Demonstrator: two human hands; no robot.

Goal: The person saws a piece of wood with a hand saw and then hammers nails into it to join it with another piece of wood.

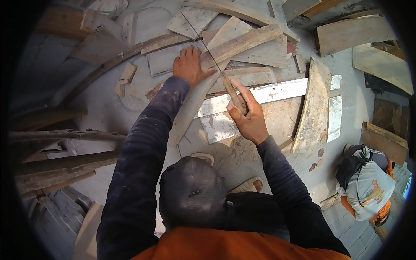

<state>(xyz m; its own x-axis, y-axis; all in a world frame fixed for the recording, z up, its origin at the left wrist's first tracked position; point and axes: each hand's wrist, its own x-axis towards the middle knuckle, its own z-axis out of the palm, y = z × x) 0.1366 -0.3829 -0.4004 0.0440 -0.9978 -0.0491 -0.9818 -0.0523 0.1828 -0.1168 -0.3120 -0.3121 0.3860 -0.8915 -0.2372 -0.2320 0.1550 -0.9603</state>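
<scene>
My right hand is wrapped round the worn wooden handle of a handsaw. The saw's thin dark blade shows edge-on, so its teeth cannot be made out; it slants away to the upper left, across a weathered plank near that plank's left end. Just left of the blade, my left hand lies flat with fingers spread, over the wood at that end. What is under its palm is hidden. Below the thumb, a long grey board runs down toward my feet.
A white-painted strip and a tall rough board lie to the right. Curved timbers and stacked beams crowd the left. More planks rest at the far right. At lower right sits a light cloth bag with a cartoon print.
</scene>
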